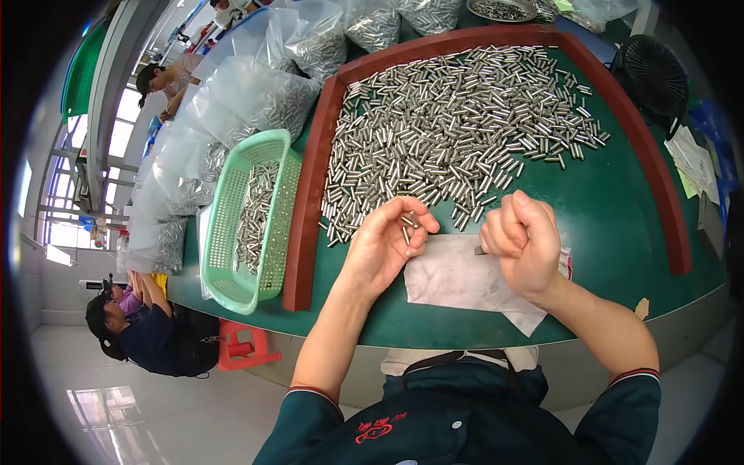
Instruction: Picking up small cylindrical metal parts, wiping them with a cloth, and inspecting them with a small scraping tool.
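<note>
Red-brown frame (314,198): bounding three sides here.
Metal pins (442,116): spread thick inside the frame.
Cloth (449,275): at the frame's open near side.
My right hand (523,244): clenched; can't tell on what.
My left hand (378,246): palm up, fingers curled, cradling pins.

A dark teal-green, short-sleeved fabric shirt (504,426) covers the torso; its left sleeve (310,418) and right sleeve (632,411) each end in a narrow knitted trim of red and pale stripes; a small red embroidered emblem (374,432), with red stitched marks above it, sits on the left chest; a round white button (456,425) fastens the front; the left hand (387,244) and right hand (527,244) are bare, as are both forearms.
</note>
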A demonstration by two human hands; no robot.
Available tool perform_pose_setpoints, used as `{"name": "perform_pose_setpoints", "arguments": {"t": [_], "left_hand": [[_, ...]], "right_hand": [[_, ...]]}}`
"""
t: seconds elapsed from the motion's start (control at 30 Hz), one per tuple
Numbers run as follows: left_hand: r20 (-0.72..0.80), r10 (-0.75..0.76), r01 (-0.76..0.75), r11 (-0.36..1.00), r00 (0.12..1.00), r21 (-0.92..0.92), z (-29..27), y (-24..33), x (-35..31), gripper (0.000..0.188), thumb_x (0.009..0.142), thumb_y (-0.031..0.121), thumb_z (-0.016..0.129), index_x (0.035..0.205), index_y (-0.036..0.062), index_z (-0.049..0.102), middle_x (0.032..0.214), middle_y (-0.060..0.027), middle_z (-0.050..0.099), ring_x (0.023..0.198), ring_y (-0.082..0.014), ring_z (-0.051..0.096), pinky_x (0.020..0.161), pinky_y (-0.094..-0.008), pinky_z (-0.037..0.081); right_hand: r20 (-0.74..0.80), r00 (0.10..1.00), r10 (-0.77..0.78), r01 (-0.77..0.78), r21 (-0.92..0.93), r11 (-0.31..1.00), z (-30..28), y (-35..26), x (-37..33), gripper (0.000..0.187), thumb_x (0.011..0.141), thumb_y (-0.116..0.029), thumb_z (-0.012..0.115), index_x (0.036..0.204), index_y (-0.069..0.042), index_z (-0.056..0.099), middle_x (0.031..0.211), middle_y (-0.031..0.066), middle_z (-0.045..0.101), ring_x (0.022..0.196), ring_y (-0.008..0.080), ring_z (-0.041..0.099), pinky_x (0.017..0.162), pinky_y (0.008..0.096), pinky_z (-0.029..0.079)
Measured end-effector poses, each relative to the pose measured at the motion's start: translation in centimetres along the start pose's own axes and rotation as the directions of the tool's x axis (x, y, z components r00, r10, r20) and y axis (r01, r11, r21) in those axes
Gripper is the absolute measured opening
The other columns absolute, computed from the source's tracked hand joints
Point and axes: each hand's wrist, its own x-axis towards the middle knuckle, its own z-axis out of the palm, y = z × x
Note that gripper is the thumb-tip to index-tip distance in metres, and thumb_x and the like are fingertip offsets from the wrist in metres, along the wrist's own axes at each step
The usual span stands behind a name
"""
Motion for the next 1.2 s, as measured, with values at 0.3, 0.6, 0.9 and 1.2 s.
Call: {"name": "perform_pose_setpoints", "arguments": {"t": [0.3,0.6,0.9,1.2], "left_hand": [[0.375,0.525,-0.398,-0.075,0.764,0.914,0.9,-2.2,1.6,0.019,0.072,0.001,0.061,0.091,0.0034,0.063,0.059,-0.0049,0.055,0.047,-0.0103,0.045,0.045,-0.0232,0.037],[0.416,0.415,-0.357,-0.215,0.809,0.909,1.2,-2.1,1.4,0.012,0.070,0.008,0.062,0.081,0.0045,0.059,0.061,-0.0088,0.055,0.057,-0.0251,0.055,0.051,-0.0346,0.042],[0.511,0.302,-0.485,-0.162,0.805,0.859,1.5,-2.2,-1.1,0.011,0.065,0.005,0.066,0.075,0.0028,0.061,0.050,-0.0057,0.048,0.042,-0.0155,0.044,0.041,-0.0284,0.035],[0.443,0.300,-0.436,-0.094,0.845,0.895,1.7,-2.5,-0.9,0.008,0.065,0.002,0.066,0.071,0.0024,0.060,0.049,-0.0047,0.047,0.041,-0.0150,0.043,0.040,-0.0274,0.034]], "right_hand": [[0.003,1.000,0.015,-0.015,0.017,1.000,0.3,0.0,0.0,0.041,0.088,-0.022,0.033,0.050,-0.010,0.027,0.042,-0.0013,0.027,0.041,0.0079,0.020,0.041,0.0238,0.019],[-0.012,1.000,0.018,-0.018,0.033,0.999,0.2,0.0,0.0,0.041,0.088,-0.022,0.034,0.050,-0.010,0.027,0.042,-0.0020,0.027,0.041,0.0075,0.021,0.041,0.0238,0.019],[-0.030,1.000,-0.002,0.002,-0.016,1.000,0.4,-0.1,0.0,0.042,0.089,-0.023,0.033,0.049,-0.011,0.026,0.042,-0.0021,0.025,0.040,0.0077,0.019,0.040,0.0240,0.018],[0.007,1.000,-0.027,0.027,-0.054,0.998,0.5,0.1,-0.3,0.043,0.089,-0.024,0.030,0.048,-0.012,0.025,0.040,-0.0021,0.024,0.037,0.0085,0.016,0.039,0.0253,0.017]]}}
